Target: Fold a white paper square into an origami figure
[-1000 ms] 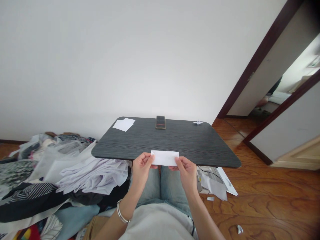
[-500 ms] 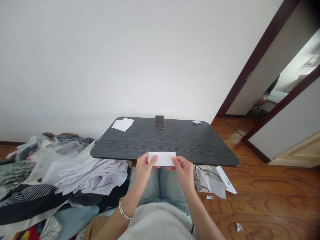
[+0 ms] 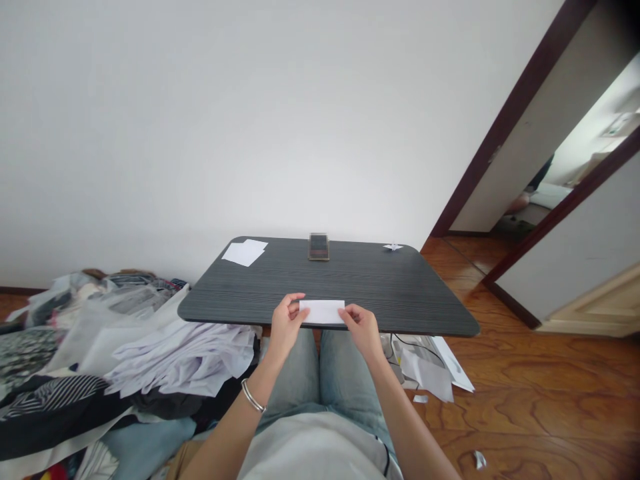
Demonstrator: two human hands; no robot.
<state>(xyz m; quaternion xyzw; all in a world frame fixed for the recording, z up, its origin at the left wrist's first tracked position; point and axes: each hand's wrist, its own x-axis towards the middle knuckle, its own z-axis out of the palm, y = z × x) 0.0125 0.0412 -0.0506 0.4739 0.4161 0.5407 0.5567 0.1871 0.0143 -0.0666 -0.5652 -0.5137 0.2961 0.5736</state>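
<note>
A folded strip of white paper lies level at the near edge of the dark wood-grain table. My left hand pinches its left end, thumb at the lower left corner and forefinger stretched along the top. At the right end, my right hand grips the paper between thumb and curled fingers. Some fingertips are hidden behind or under the paper.
White paper sheets lie at the table's back left. A small dark framed object stands at the back middle, and a folded paper figure at the back right. Heaped clothes fill the floor at left; papers lie at right.
Both hands have moved the paper slightly forward and down onto the table edge. My left forefinger has lifted and straightened.
</note>
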